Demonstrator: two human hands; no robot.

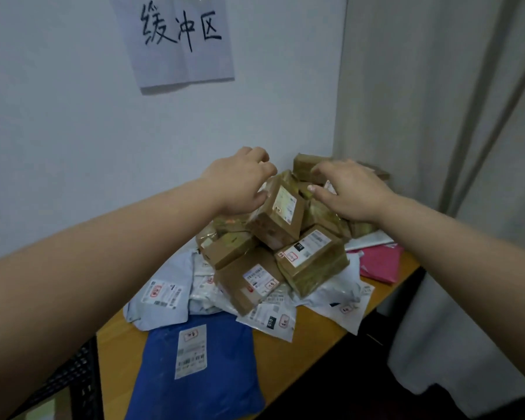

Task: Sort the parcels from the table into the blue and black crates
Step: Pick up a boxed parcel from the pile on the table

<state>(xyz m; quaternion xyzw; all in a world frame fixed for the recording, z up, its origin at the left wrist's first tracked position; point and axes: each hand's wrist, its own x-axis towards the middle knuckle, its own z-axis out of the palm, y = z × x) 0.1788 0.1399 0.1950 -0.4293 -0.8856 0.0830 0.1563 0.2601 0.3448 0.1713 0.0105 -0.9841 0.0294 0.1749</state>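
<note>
- Filling the upper left of the view was a pale grey-white wall [73,122], with a pale curtain [437,116] hanging at the right.
- An orange-brown wooden table [285,359] stood in the corner and carried a heap of parcels.
- A black plastic lattice crate [70,377] sat at the table's left edge, low in the view.
- A white paper sign with 3 handwritten black characters [179,37] was stuck to the wall above the heap.
- A flat dark-blue plastic mailer bag with a white label [200,368] lay nearest the viewer on the table.
- A light-grey mailer bag [161,295] lay behind it, touching the heap, and a pink mailer bag [382,265] lay at the table's far right edge.
- The left hand [240,183] reached over the heap, its fingers curled round the upper left edge of a brown taped cardboard box with a white label [279,213], which sat tilted on top of the pile.
- The right hand [352,192] hovered just right of that box with fingers spread and relaxed; whether it touched the boxes beneath I could not tell.
- A larger brown taped box with a black-and-white label [312,262] rested below the tilted one, on white mailers.
</note>
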